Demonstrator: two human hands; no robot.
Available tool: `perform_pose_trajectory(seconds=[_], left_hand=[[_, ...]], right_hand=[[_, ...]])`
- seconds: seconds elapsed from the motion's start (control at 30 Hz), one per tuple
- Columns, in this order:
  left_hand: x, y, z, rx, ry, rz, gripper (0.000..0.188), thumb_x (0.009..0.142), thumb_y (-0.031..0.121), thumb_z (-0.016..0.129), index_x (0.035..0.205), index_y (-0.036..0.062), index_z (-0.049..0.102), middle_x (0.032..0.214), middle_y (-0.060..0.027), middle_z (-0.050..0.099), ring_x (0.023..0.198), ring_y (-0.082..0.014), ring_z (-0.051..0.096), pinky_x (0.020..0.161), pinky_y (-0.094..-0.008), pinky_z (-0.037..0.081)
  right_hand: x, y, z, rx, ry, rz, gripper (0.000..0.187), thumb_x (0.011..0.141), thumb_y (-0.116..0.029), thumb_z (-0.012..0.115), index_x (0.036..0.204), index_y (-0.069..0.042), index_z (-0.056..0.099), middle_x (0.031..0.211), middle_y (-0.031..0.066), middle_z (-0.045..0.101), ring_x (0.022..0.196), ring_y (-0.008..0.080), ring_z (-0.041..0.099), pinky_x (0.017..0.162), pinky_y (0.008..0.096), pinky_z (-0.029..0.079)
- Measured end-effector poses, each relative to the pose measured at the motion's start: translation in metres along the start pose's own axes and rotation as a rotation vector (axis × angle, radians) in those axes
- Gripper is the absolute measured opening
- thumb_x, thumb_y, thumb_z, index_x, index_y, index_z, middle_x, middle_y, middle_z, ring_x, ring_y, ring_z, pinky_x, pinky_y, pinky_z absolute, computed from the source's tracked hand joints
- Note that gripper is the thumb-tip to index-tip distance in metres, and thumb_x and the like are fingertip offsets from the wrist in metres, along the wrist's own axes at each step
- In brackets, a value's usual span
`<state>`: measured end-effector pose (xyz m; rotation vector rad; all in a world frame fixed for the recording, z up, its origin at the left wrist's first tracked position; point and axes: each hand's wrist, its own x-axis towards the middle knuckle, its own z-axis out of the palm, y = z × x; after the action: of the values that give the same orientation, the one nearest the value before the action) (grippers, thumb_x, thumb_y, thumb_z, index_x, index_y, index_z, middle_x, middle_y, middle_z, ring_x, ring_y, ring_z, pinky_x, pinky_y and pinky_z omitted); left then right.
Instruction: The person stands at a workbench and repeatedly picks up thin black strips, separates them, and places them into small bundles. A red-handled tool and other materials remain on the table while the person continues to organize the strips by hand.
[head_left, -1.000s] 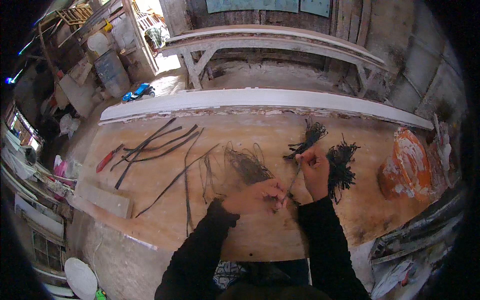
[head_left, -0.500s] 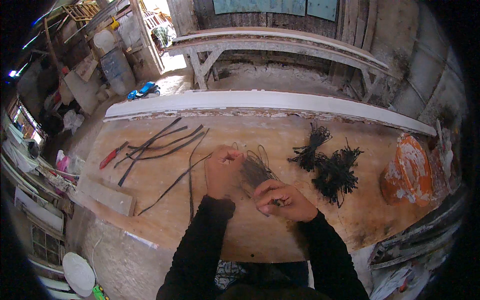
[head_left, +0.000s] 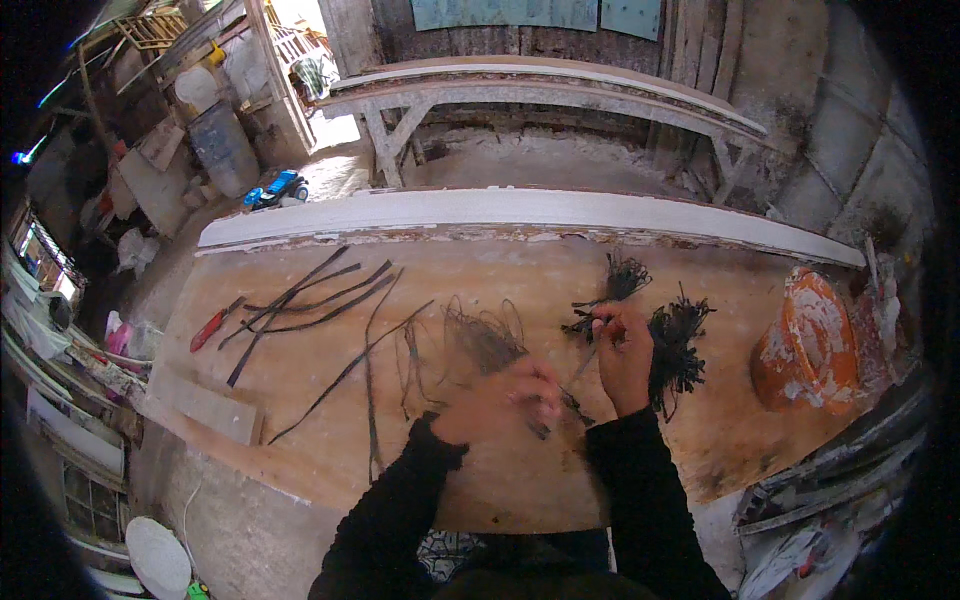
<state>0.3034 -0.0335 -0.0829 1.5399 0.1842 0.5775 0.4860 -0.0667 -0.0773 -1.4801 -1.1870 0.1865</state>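
My left hand (head_left: 515,398), smeared by motion, closes round a bundle of thin dark strands (head_left: 485,338). The bundle's looped ends fan out beyond the fingers, and a short dark tail shows below the hand. To its right, my right hand (head_left: 626,352) is raised with its fingers pinched; a thin dark strand (head_left: 586,366) appears to run down from them toward the left hand. Just beyond and beside the right hand lie two tufts of black looped strips, a smaller tuft (head_left: 626,276) and a bigger tuft (head_left: 678,345).
Several flat black strips (head_left: 300,305) lie on the wooden tabletop (head_left: 320,440) at left, beside a red-handled tool (head_left: 212,328) and a board piece (head_left: 215,408). A splattered orange bucket (head_left: 805,345) stands at right. A long white moulding (head_left: 520,212) borders the far edge.
My right hand has left the strand bundle and moved right and away from me, up to the black tufts. My left hand has come right and nearer, onto the bundle.
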Motion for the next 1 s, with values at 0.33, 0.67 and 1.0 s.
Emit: perform_pose_trajectory(seconds=[0.33,0.67,1.0], left_hand=[[-0.023,-0.037,-0.042,0.433,0.673,0.1,0.002,0.077,0.0,0.058,0.077,0.0016,0.059,0.086,-0.0038,0.049,0.062,-0.009,0.052,0.052,-0.0207,0.043],[-0.014,-0.024,-0.031,0.175,0.936,-0.037,0.004,0.073,0.005,0.063,0.077,0.0031,0.064,0.082,-0.0044,0.051,0.073,-0.0129,0.053,0.064,-0.0255,0.044],[-0.012,-0.014,0.02,0.203,-0.092,0.074,0.007,0.078,0.009,0.059,0.084,0.0057,0.055,0.091,-0.0054,0.044,0.083,-0.0147,0.05,0.067,-0.0275,0.046]], right_hand=[[-0.018,0.021,-0.012,0.339,-0.377,0.06,0.008,0.07,-0.006,0.067,0.077,-0.007,0.064,0.085,0.0044,0.05,0.079,0.0137,0.047,0.067,0.0266,0.039],[-0.056,-0.028,0.005,0.522,-0.906,-0.181,0.013,0.067,-0.002,0.068,0.079,-0.005,0.065,0.083,0.0048,0.059,0.081,0.0163,0.056,0.07,0.029,0.041],[-0.025,0.034,-0.001,0.204,0.023,-0.011,0.007,0.076,-0.005,0.062,0.082,-0.004,0.058,0.066,-0.001,0.046,0.061,0.0072,0.044,0.055,0.0199,0.034]])
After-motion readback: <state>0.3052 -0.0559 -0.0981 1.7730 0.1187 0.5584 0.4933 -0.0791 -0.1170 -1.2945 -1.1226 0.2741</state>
